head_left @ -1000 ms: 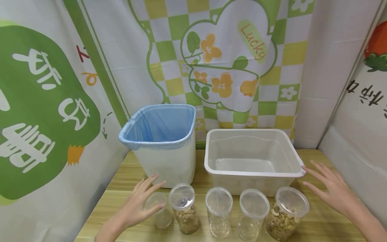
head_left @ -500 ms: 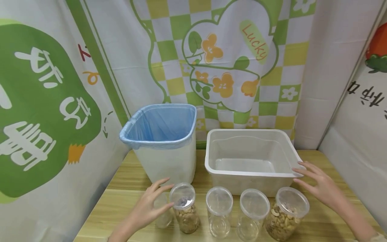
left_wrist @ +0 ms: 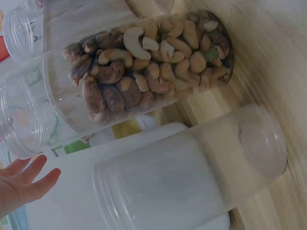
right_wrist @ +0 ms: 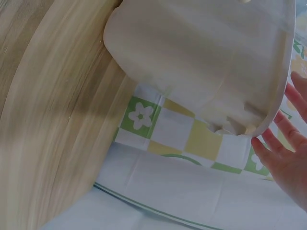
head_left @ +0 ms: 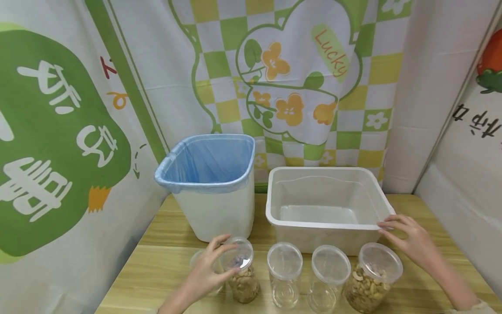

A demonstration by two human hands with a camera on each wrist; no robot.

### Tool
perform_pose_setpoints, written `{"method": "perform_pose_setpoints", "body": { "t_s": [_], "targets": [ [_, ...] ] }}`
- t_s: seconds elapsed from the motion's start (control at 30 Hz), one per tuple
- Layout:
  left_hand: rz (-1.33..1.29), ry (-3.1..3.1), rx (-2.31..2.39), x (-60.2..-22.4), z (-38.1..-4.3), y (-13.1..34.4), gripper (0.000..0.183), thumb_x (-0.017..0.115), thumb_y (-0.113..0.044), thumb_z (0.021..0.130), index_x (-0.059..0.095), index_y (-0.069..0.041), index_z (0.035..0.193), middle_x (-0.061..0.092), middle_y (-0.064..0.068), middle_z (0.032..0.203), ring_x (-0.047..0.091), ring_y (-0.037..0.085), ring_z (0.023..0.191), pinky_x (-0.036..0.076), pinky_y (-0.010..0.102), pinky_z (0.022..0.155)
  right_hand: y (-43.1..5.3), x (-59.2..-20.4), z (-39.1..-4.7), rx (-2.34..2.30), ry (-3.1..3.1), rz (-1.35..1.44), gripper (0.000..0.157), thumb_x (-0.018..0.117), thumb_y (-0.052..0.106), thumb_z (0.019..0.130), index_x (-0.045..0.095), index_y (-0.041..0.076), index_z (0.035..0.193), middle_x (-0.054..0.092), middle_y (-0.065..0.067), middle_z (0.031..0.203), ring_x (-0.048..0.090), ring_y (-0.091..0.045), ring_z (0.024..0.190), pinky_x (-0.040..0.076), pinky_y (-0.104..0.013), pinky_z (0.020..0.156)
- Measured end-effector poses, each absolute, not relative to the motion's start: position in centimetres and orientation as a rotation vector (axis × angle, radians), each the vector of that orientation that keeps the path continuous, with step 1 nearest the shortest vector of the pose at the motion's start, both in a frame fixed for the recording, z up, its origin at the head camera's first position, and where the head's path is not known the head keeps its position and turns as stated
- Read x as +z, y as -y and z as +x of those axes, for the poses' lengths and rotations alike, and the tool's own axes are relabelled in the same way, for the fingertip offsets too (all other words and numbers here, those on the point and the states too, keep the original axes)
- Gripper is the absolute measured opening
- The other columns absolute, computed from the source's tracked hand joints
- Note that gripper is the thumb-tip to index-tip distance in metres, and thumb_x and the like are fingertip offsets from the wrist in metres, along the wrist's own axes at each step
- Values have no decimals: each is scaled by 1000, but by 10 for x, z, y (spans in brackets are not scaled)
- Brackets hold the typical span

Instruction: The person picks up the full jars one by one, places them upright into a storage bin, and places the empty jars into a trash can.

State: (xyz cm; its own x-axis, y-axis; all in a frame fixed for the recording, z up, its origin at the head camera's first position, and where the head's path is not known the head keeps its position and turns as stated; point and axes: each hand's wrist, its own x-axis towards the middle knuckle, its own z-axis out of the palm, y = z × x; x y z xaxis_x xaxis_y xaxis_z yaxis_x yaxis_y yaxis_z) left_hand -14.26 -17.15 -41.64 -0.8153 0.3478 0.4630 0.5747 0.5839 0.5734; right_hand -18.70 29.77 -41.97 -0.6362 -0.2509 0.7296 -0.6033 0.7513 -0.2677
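My left hand (head_left: 208,274) reaches over the lid of a clear jar of nuts (head_left: 245,288), thumb and fingers apart. In the left wrist view, the fingertips (left_wrist: 41,163) are right at that jar's top end, and cashews (left_wrist: 165,50) show inside. Partly behind this hand stands an empty clear jar (left_wrist: 182,177). My right hand (head_left: 409,237) is at the front right corner of the white tub (head_left: 310,225), fingertips at its rim. In the right wrist view, those fingers (right_wrist: 288,127) are extended along the edge of the tub (right_wrist: 192,57).
Two empty lidded jars (head_left: 284,266) (head_left: 328,270) stand in the row, then a wider jar of cashews (head_left: 368,283) at the right. A white bin (head_left: 219,209) with a blue liner (head_left: 211,161) stands behind, left of the tub. Printed curtains (head_left: 298,87) enclose the wooden table (head_left: 145,261).
My left hand has moved right, from the empty jar to the lid of the nut jar. My right hand has moved left to the tub's corner. Jars, bin and tub have stayed put.
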Motion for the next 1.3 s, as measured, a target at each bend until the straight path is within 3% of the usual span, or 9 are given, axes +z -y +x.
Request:
{"method": "perform_pose_setpoints", "body": {
  "t_s": [0.37, 0.5, 0.7, 0.87, 1.17, 1.3],
  "targets": [
    [-623, 2510, -1223, -427, -143, 163, 50, 79, -18, 62, 60, -19, 108, 44, 7, 126, 47, 32, 109, 39, 55, 82, -296, -424, -187, 669, 2250, 579, 30, 74, -6, 53, 67, 6, 79, 58, -6, 85, 43, -1, 91, 20, -1, 88],
    [-586, 2478, -1288, -429, -145, 161, 49, 81, -21, 60, 62, -20, 105, 46, 8, 121, 48, 28, 105, 44, 48, 80, -295, -424, -187, 687, 2252, 561, 29, 74, -5, 54, 67, 6, 80, 57, -6, 86, 43, -1, 92, 19, -1, 89],
    [-561, 2397, -1303, -425, -145, 155, 48, 83, -10, 54, 64, -13, 98, 50, 10, 115, 49, 27, 101, 47, 36, 76, -295, -425, -187, 710, 2252, 548, 29, 74, -5, 54, 66, 6, 80, 57, -5, 85, 42, 0, 93, 19, -2, 89],
    [-504, 2352, -1314, -404, -138, 147, 44, 80, 1, 54, 64, -4, 94, 51, 20, 110, 49, 32, 101, 46, 39, 75, -295, -425, -187, 722, 2252, 540, 28, 74, -5, 55, 67, 6, 80, 57, -7, 85, 42, 0, 95, 19, -2, 89],
    [-521, 2224, -1285, -367, -139, 144, 40, 79, 3, 55, 64, 1, 92, 53, 23, 106, 50, 34, 99, 41, 49, 78, -296, -428, -188, 769, 2251, 519, 28, 74, -6, 56, 67, 5, 80, 58, -7, 85, 40, 5, 98, 20, -2, 90],
    [-543, 2172, -1248, -356, -143, 144, 41, 79, 4, 54, 64, 2, 92, 52, 25, 105, 50, 35, 99, 42, 43, 78, -296, -429, -189, 785, 2246, 512, 27, 74, -7, 56, 67, 5, 79, 58, -9, 86, 38, 8, 99, 20, -3, 90]
  ]
}}
